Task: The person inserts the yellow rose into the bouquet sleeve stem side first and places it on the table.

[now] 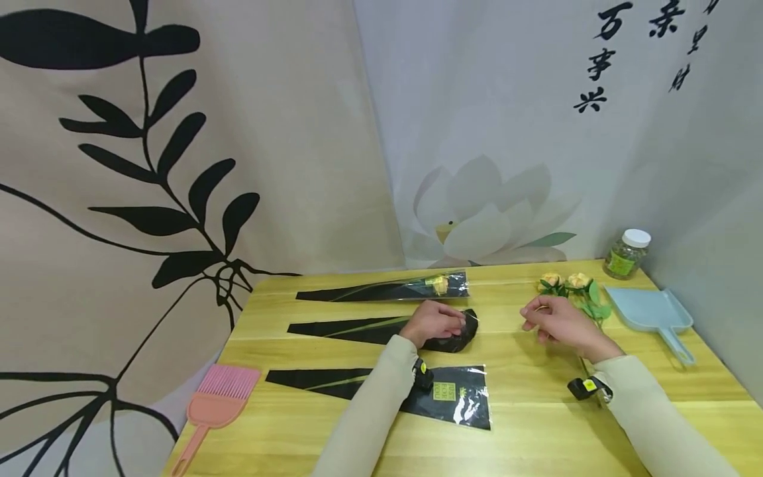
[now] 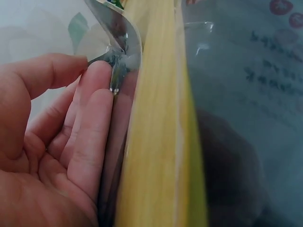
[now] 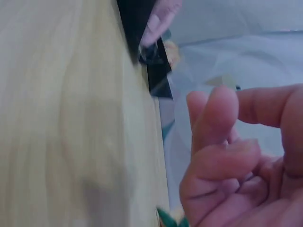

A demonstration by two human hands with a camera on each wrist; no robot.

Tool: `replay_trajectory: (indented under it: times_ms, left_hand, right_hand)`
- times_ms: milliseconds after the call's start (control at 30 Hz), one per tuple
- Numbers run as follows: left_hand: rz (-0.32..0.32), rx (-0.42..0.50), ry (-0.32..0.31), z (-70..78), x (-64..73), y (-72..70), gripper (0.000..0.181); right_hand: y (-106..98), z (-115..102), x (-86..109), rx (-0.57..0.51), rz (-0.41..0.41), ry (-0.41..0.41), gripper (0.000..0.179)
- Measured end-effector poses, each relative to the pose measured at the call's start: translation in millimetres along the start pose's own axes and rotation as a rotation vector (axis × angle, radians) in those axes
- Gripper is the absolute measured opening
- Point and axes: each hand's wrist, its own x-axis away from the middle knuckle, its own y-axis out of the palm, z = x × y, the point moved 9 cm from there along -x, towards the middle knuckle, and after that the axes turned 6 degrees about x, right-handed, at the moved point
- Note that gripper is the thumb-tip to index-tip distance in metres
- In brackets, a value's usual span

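Observation:
On the table lie three long tapered black flower sleeves with clear fronts. At the wide end of the middle sleeve [image 1: 461,341], my left hand [image 1: 434,322] pinches the film between thumb and fingers. In the left wrist view the film's edge [image 2: 135,42] stands bent up and apart at the fingertips. My right hand [image 1: 560,324] hovers to the right, its fingers [image 3: 222,113] loosely curled with nothing between them. Just beyond it lie yellow roses [image 1: 578,281] with green leaves, their stems partly hidden by that hand. The far sleeve [image 1: 381,291] contains a yellow rose [image 1: 440,285].
The near sleeve [image 1: 471,397] lies flat, partly under the left forearm. A pink brush [image 1: 217,404] is at the left edge. On the right are a light blue dustpan [image 1: 646,308] and a white-lidded jar [image 1: 626,255]. Printed cloth hangs behind the wooden table [image 1: 524,424].

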Motion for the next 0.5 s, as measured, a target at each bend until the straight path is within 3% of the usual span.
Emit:
replay_trajectory:
  times_ms: [500]
  left_hand:
    - [0.001, 0.015, 0.013, -4.9, -1.6, 0.6, 0.015]
  right_hand:
    - [-36, 52, 28.3, 0.063, 0.093, 0.026, 0.053]
